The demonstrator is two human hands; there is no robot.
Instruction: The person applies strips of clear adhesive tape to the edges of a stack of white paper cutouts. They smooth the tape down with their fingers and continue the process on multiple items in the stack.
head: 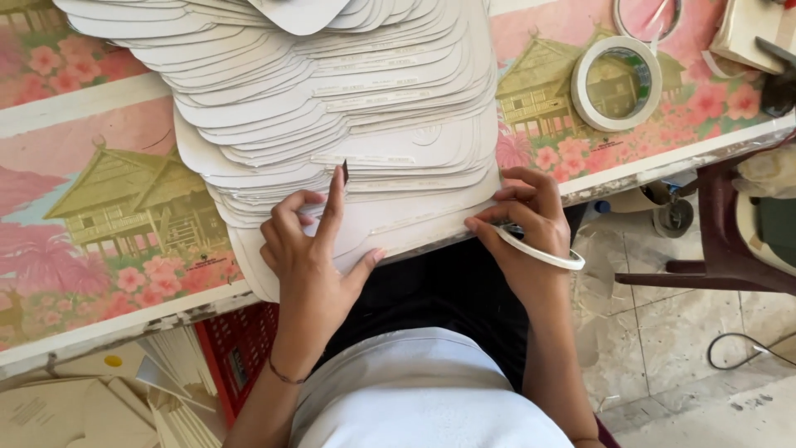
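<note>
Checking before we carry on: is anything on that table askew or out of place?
The stack of white card cut-outs is fanned unevenly, and its lowest sheet overhangs the table edge beneath the left hand. Nothing looks damaged.

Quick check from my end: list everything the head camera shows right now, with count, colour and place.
card cutouts: large fanned stack, white, table centre
table covering: one, pink with flowers and houses, over the table
tape roll: one, white, right on the table
second tape roll: one, whitish, top edge, partly cut off
thin tape ring: one, white, in the right hand
crate: one, red, under the table
loose card pieces: many, beige, floor lower left
chair: one, dark red, right
cable: one, black, floor right
left hand: pressing on the bottom cutout
right hand: at the cutout's edge
</note>
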